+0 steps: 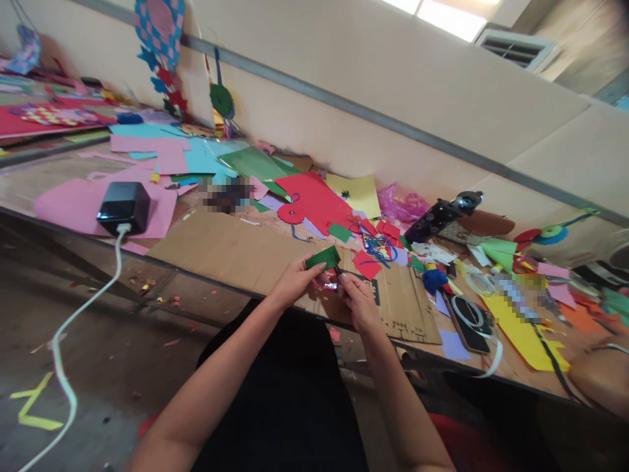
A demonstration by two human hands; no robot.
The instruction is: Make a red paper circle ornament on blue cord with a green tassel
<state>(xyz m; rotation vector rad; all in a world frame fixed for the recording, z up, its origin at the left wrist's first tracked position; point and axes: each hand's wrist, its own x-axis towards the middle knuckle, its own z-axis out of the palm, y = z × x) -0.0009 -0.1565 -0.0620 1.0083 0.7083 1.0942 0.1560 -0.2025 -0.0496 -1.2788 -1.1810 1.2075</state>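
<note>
My left hand (295, 282) pinches a piece of green paper (322, 258) above the front edge of the cardboard. My right hand (361, 298) is closed on a small dark tool that looks like scissors (337, 269), its narrow end at the right edge of the green paper. A shiny bit shows between the two hands, too small to make out. Beyond the hands, a green paper square (339, 232) and a red paper square (366, 265) lie near a tangle of blue string (381, 250).
A cardboard sheet (221, 249) covers the table's front. Left stands a black charger block (124, 204) with a white cable. Red paper (314, 196) and scraps lie behind. To the right are a phone (469, 328), yellow paper (525, 334) and a person's arm (602, 377).
</note>
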